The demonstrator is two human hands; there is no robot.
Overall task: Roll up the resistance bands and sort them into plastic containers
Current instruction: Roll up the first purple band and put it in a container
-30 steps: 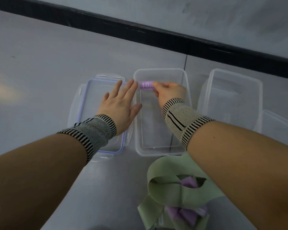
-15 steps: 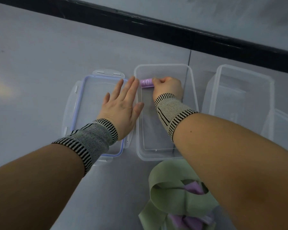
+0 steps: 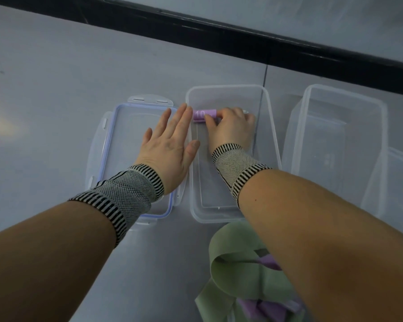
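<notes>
The rolled purple band (image 3: 204, 115), pinched by the right hand (image 3: 230, 129), has been lowered deeper into the container (image 3: 271, 135); release is judged imminent. The left hand (image 3: 170, 145) is spread flat alongside.

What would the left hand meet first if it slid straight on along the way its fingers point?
The left hand lies flat on the lid, fingers pointing up and right. Just ahead sits the clear container's left wall, with the rolled purple band right behind it. Probably the wall first; depth is unclear.

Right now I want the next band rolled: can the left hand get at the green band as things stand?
Probably yes: the left hand lies open on the lid, holding nothing, and the green band lies uncovered nearer the person.
</notes>
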